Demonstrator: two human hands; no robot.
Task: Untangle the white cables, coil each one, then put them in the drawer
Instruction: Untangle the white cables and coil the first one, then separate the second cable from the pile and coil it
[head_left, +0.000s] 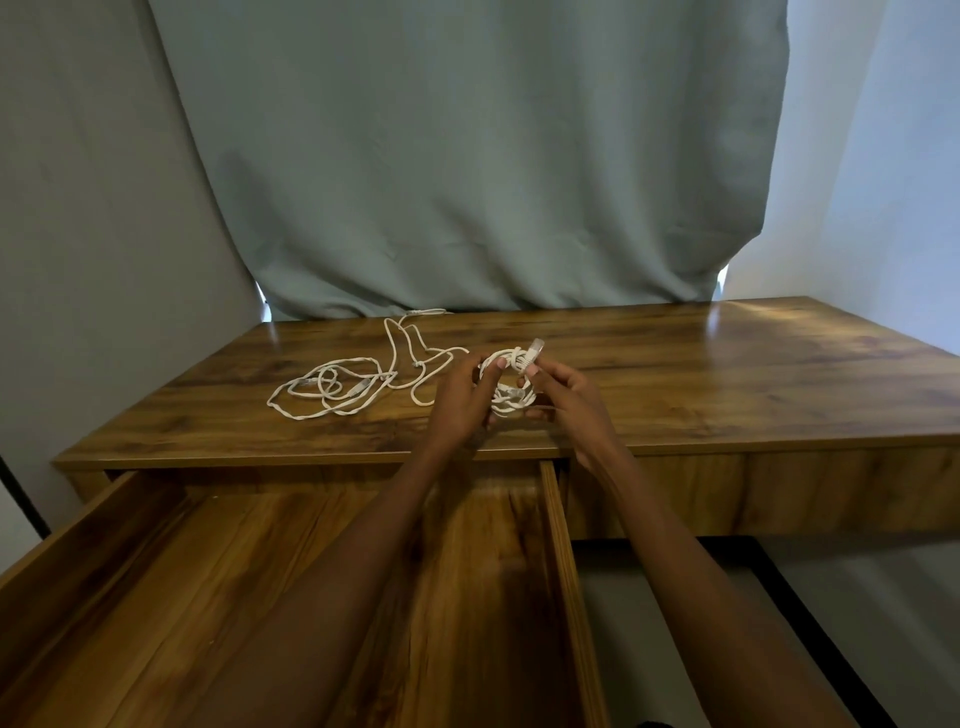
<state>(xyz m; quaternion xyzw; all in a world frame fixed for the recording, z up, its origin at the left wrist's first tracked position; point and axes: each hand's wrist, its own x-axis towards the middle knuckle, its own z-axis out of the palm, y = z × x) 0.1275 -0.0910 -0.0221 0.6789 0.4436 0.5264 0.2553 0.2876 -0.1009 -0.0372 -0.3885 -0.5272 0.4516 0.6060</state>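
Note:
A small coil of white cable (511, 397) is held just above the wooden desk top (675, 374), near its front edge. My left hand (460, 402) grips the coil's left side, thumb over the loops. My right hand (566, 400) pinches the cable's end, and its clear plug (535, 349) sticks up above the coil. A loose tangle of white cable (337, 387) lies on the desk to the left, trailing toward the back edge. The drawer (563, 561) below the desk's front edge is pulled out and shows a bare wooden floor.
A grey-green cloth (467, 156) hangs behind the desk. A second, shut drawer front (779, 493) is to the right of the pulled-out one. Grey floor with a dark frame (810, 623) shows at the lower right.

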